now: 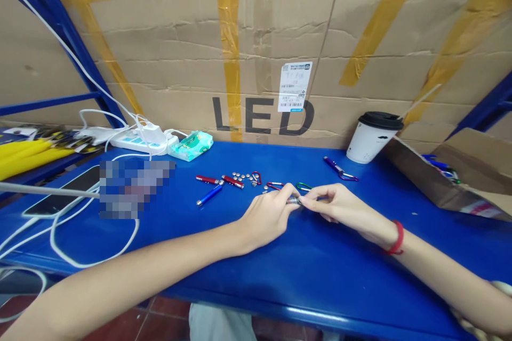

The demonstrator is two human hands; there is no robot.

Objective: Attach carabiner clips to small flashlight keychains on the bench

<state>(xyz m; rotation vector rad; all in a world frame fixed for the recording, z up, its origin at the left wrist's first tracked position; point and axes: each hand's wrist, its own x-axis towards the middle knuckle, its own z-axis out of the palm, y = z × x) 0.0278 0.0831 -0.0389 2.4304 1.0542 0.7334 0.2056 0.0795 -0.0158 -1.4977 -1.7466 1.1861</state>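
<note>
My left hand [269,214] and my right hand [340,206] meet over the blue table [240,261], both pinching a small dark metal keychain light part [295,201] between their fingertips. A red band circles my right wrist. Just beyond my fingers lie a green carabiner [304,187] and a red carabiner [275,186]. Further left lie a blue mini flashlight [209,194], two red ones [233,181] and several small button cells [242,176]. A purple flashlight with a clip [339,169] lies near the cup.
A white paper cup with a black lid [374,136] stands at the back right, beside an open cardboard box [452,176]. A power strip [140,139], tissue pack [195,145], white cables [80,256] and a phone [60,200] occupy the left. A taped "LED" carton [256,37] forms the back wall.
</note>
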